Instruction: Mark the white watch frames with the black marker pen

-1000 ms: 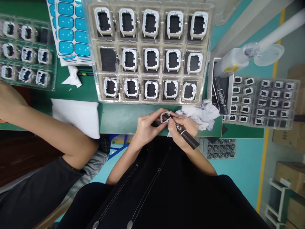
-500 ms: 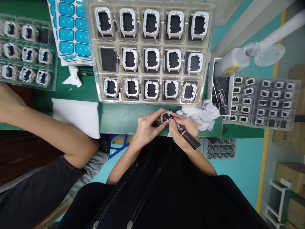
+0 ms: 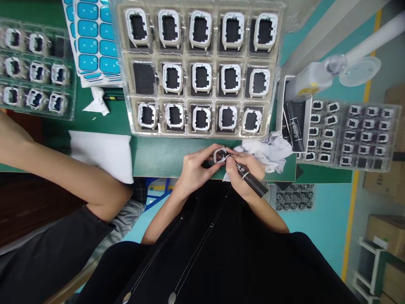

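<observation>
Between the fingertips of my left hand [image 3: 198, 166] is a small white plastic frame [image 3: 218, 155], held at the table's front edge. My right hand [image 3: 243, 171] grips a black marker pen [image 3: 251, 179], its tip end at the frame's opening. Fingers partly cover the frame, so I cannot tell where exactly the tip touches. Beyond my hands lies a clear plastic tray [image 3: 164, 136] with rows of similar white frames; one pocket at its left shows only dark lining. A crumpled white cloth [image 3: 267, 150] lies beside my right hand.
A folded white cloth [image 3: 101, 154] lies to the left, near a co-worker's arm [image 3: 63, 171]. Blue sticker sheets [image 3: 88, 46] and another tray [image 3: 71, 95] of frames are at the back left. On the right stand a white box [image 3: 306, 126] with markers and a bottle [image 3: 308, 82].
The marker and my right hand have shifted very slightly to the right. My left hand keeps the frame in nearly the same place.
</observation>
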The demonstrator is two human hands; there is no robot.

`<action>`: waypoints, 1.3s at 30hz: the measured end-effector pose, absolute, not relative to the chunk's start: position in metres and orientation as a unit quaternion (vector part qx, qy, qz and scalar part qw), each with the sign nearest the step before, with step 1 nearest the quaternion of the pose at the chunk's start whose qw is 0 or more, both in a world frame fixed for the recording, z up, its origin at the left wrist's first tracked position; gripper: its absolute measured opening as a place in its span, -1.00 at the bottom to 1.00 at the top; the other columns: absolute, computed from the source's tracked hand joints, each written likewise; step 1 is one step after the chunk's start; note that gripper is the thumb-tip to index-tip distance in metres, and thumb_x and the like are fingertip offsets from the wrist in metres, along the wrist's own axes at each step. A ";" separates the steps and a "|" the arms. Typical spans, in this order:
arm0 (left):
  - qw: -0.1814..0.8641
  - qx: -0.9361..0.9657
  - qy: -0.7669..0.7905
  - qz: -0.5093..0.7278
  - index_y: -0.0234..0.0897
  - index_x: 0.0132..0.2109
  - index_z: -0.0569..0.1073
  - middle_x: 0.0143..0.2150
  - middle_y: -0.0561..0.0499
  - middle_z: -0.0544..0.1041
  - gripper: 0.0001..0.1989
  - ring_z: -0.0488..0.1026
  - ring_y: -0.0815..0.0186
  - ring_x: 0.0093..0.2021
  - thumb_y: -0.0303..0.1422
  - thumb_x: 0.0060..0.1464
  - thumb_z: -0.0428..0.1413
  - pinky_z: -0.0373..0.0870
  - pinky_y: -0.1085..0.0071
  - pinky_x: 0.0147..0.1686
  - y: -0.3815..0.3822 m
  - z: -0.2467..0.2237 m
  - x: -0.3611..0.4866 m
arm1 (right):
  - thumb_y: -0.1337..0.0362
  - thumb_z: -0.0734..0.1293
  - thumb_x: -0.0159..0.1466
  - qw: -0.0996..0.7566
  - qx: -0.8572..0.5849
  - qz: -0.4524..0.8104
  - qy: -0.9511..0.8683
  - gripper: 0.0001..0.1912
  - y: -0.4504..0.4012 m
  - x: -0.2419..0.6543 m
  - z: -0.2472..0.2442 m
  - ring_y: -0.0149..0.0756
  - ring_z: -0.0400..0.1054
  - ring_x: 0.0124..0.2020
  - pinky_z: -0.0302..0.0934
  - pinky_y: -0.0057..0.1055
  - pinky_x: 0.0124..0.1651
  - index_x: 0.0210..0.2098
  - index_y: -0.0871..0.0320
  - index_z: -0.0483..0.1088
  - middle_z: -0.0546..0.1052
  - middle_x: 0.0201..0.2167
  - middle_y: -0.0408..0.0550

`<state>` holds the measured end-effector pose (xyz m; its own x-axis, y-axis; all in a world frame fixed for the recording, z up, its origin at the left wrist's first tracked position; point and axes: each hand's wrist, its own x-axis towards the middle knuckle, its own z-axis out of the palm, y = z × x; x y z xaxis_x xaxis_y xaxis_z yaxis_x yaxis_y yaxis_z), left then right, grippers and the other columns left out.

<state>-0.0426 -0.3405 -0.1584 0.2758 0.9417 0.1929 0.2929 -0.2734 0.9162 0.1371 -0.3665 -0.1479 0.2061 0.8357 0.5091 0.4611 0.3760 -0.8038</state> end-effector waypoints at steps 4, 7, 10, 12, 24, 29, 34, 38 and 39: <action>0.397 0.693 0.448 0.401 -0.19 0.30 0.70 -0.03 0.01 0.83 -0.61 0.77 0.32 -0.19 -0.37 0.39 0.44 0.80 0.41 0.00 -0.341 -0.158 -0.043 | 0.41 0.51 0.46 0.558 -0.536 0.149 -0.616 -0.83 -0.366 0.138 -0.146 -0.02 0.85 -0.11 0.78 -0.21 -0.10 -0.13 -0.03 0.55 0.79 -0.27 -0.17; 0.393 0.695 0.450 0.399 -0.17 0.30 0.70 -0.04 0.01 0.82 -0.61 0.76 0.31 -0.21 -0.34 0.40 0.43 0.80 0.40 -0.03 -0.341 -0.158 -0.043 | 0.42 0.51 0.46 0.562 -0.529 0.138 -0.621 -0.83 -0.364 0.138 -0.148 -0.04 0.85 -0.12 0.78 -0.23 -0.10 -0.13 -0.02 0.55 0.80 -0.27 -0.16; 0.394 0.697 0.452 0.394 -0.17 0.30 0.70 -0.02 -0.01 0.82 -0.62 0.76 0.29 -0.19 -0.32 0.41 0.42 0.81 0.38 -0.01 -0.341 -0.158 -0.043 | 0.40 0.51 0.46 0.574 -0.520 0.126 -0.620 -0.84 -0.362 0.138 -0.151 -0.07 0.85 -0.15 0.77 -0.27 -0.12 -0.13 -0.01 0.55 0.80 -0.29 -0.17; 0.393 0.698 0.451 0.393 -0.17 0.30 0.70 -0.02 -0.01 0.82 -0.63 0.76 0.29 -0.18 -0.33 0.41 0.41 0.80 0.37 -0.01 -0.341 -0.158 -0.043 | 0.40 0.51 0.46 0.572 -0.523 0.125 -0.620 -0.85 -0.362 0.137 -0.153 -0.08 0.85 -0.16 0.77 -0.28 -0.12 -0.14 -0.01 0.55 0.80 -0.29 -0.18; 0.361 0.729 0.441 0.379 -0.16 0.32 0.70 -0.05 -0.06 0.82 -0.63 0.74 0.25 -0.19 -0.31 0.45 0.40 0.73 0.37 -0.05 -0.341 -0.155 -0.044 | 0.33 0.52 0.47 0.553 -0.563 0.168 -0.591 -0.87 -0.364 0.139 -0.139 -0.06 0.84 -0.19 0.75 -0.21 -0.16 -0.20 -0.03 0.55 0.83 -0.23 -0.12; 0.421 0.681 0.443 0.402 -0.19 0.31 0.71 -0.07 -0.02 0.83 -0.58 0.80 0.25 -0.18 -0.24 0.38 0.46 0.81 0.39 -0.03 -0.340 -0.158 -0.045 | 0.24 0.50 0.50 0.565 -0.562 0.186 -0.575 -0.87 -0.367 0.137 -0.148 -0.03 0.84 -0.17 0.75 -0.17 -0.17 -0.19 -0.02 0.51 0.84 -0.22 -0.09; 0.517 0.617 0.429 0.410 -0.25 0.31 0.69 0.03 -0.07 0.86 -0.41 0.86 0.19 -0.13 -0.14 0.25 0.57 0.88 0.33 0.05 -0.340 -0.154 -0.046 | 0.14 0.47 0.55 0.647 -0.495 0.243 -0.526 -0.83 -0.372 0.135 -0.162 0.04 0.84 -0.14 0.79 -0.01 -0.12 -0.14 -0.05 0.42 0.73 -0.42 -0.24; 0.509 0.617 0.416 0.433 -0.28 0.28 0.71 0.01 -0.06 0.87 -0.44 0.86 0.23 -0.17 -0.21 0.22 0.59 0.88 0.37 0.04 -0.340 -0.151 -0.047 | 0.12 0.47 0.57 0.670 -0.454 0.267 -0.524 -0.80 -0.369 0.135 -0.164 0.00 0.82 -0.24 0.81 0.10 -0.10 -0.10 -0.07 0.37 0.63 -0.53 -0.35; 0.505 0.618 0.414 0.438 -0.28 0.27 0.71 0.00 -0.05 0.87 -0.44 0.85 0.24 -0.18 -0.23 0.22 0.59 0.88 0.39 0.03 -0.341 -0.151 -0.047 | 0.11 0.47 0.58 0.670 -0.454 0.266 -0.524 -0.80 -0.368 0.135 -0.163 -0.02 0.81 -0.29 0.81 0.11 -0.10 -0.10 -0.08 0.36 0.62 -0.54 -0.36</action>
<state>-0.0473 -0.3405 -0.1506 0.2738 0.9539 0.1226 0.0701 -0.1469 0.9867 0.1355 -0.3684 -0.1635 0.3094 0.8319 0.4606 0.1186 0.4469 -0.8867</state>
